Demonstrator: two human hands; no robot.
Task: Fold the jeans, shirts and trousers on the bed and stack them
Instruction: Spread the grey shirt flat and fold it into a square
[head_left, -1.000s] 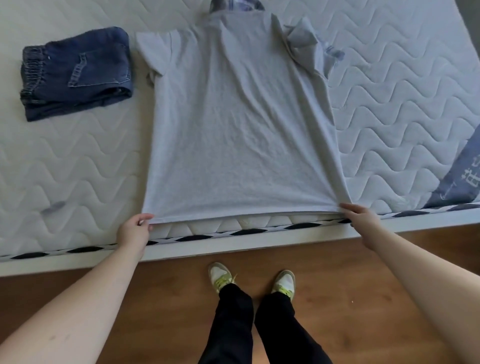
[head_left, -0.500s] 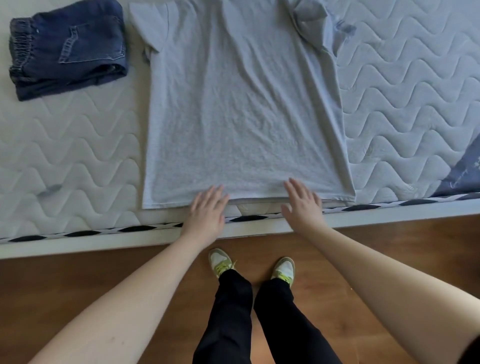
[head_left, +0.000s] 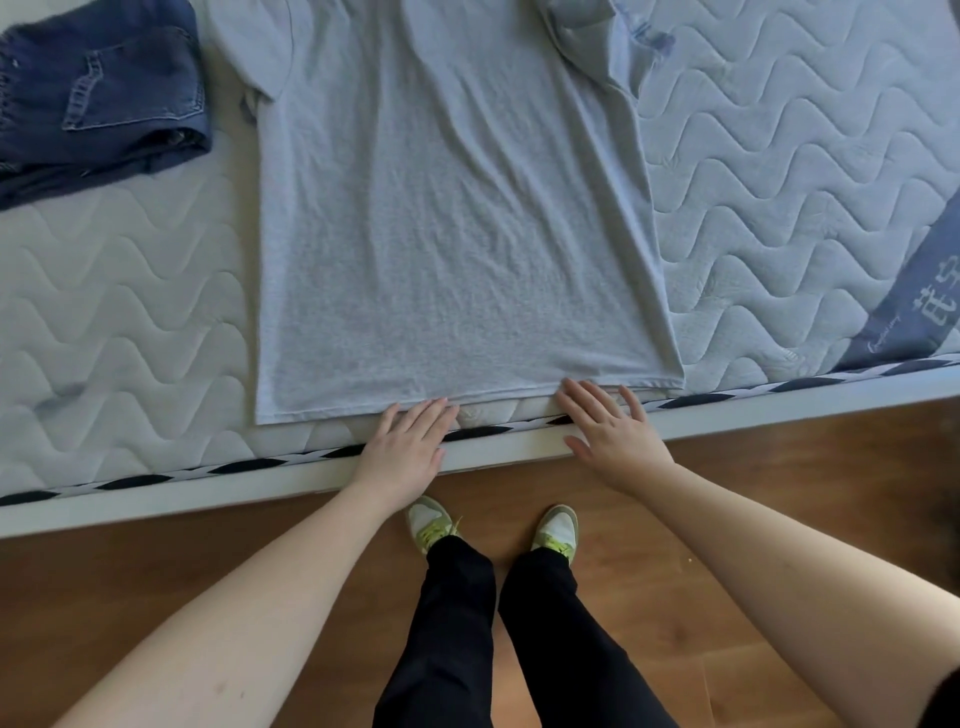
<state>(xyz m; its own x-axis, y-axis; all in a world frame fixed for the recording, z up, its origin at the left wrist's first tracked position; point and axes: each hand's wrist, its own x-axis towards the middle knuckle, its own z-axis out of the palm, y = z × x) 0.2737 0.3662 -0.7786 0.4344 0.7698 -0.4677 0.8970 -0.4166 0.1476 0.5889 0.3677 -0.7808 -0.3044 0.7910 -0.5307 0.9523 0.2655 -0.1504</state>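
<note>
Denim jeans (head_left: 98, 98), upper left on the mattress (head_left: 119, 291), already folded. Grey shirt (head_left: 447, 218), centre frame, lies flat and unfolded. Left hand (head_left: 402, 449) and right hand (head_left: 615, 436), fingers straight, at its hem. Stacking not begun.

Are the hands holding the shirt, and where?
No, nothing is held. The left hand and right hand lie flat with straight fingers at the bottom hem of the grey shirt.
</note>
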